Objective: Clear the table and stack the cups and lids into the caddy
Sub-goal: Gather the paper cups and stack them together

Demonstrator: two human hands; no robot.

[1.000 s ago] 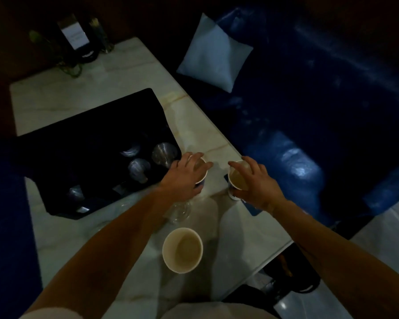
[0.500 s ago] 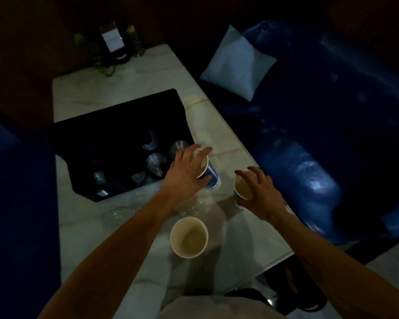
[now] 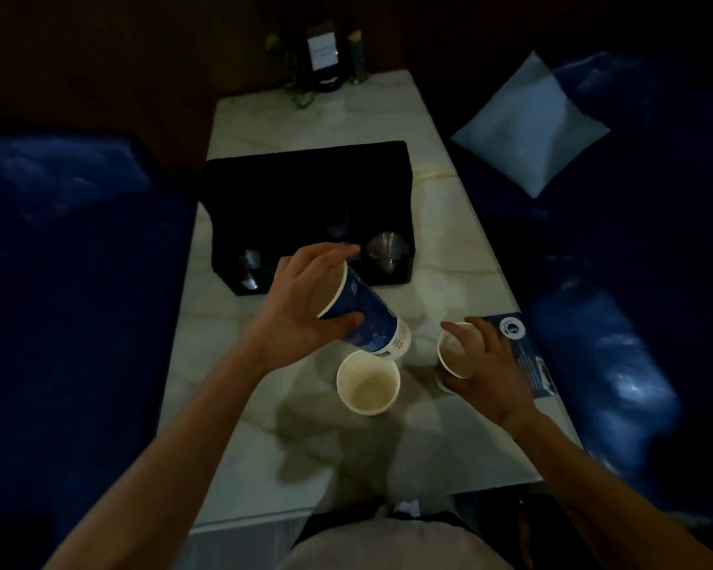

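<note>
Head camera looks down a pale marble table in dim light. Left hand has its fingers wrapped around the rim end of a blue paper cup, which is tilted with its mouth toward the palm and its base pointing down at the white paper cup. That white cup stands upright and open on the table, just beneath the blue cup's base; whether the two touch cannot be told. To the right of the white cup, the right hand curls over the rim of a second open paper cup, fingers closed on its edge. Right of that hand a dark printed card lies flat near the table edge. Beyond the white cup sits the black caddy, with clear plastic cups faintly visible in its near compartments; the left hand hides part of its front. Behind the caddy, at the far end, stands a sign holder among small plants. A pale cushion rests on the blue sofa to the right.
</note>
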